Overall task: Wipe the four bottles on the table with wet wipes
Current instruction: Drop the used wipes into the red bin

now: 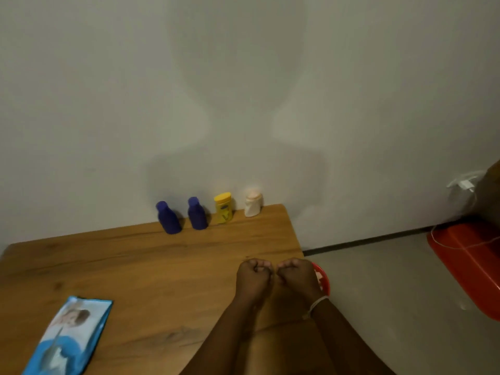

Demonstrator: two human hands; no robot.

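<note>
Wooden table (135,261), four bottles (208,212) by wall, left hand (253,277) and right hand (296,276) clenched, seemingly empty

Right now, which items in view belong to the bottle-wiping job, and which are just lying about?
Job items:
two blue bottles
yellow bottle
white bottle
wet wipes pack

Lying about:
red bowl beside the table
red tray on the floor
white cable

Bare forearms; thin pale band (318,303) on right wrist.

4 bottles (209,212) by wall, hands (276,277) fisted together, seemingly empty, wipes pack (71,338) near-left
</note>
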